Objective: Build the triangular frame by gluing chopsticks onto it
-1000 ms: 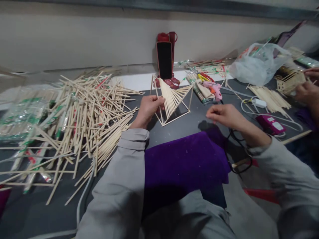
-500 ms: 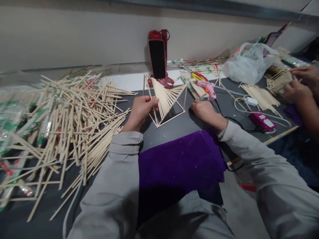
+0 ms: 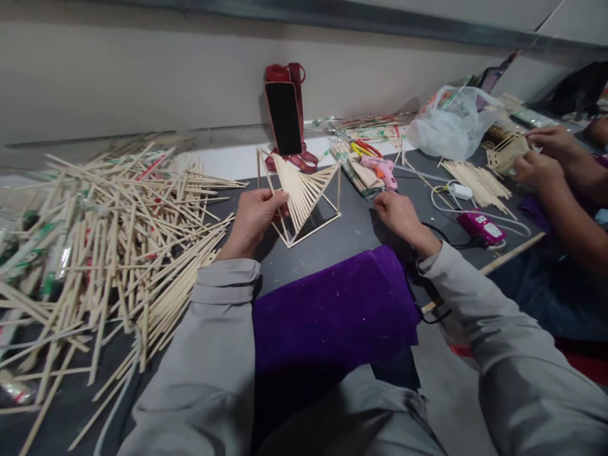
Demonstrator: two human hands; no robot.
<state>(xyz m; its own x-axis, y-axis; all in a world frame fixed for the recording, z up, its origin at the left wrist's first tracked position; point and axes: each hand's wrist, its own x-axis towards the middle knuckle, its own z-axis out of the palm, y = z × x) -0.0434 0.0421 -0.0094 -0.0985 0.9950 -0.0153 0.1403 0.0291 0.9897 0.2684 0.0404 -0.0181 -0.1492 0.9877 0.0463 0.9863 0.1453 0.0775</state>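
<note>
Pink glue gun (image 3: 384,170) lying just beyond, the right hand (image 3: 399,216) is curling, contents unclear; the left hand (image 3: 251,216) is pinching the stick frame (image 3: 300,192).

Right hand (image 3: 395,215) shifted from beside stick frame (image 3: 304,196) to nearer pink glue gun (image 3: 380,170).

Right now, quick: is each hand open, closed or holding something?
Left hand: closed, holding the stick frame.
Right hand: fingers curled near the pink glue gun; whether it holds anything cannot be told.
</note>
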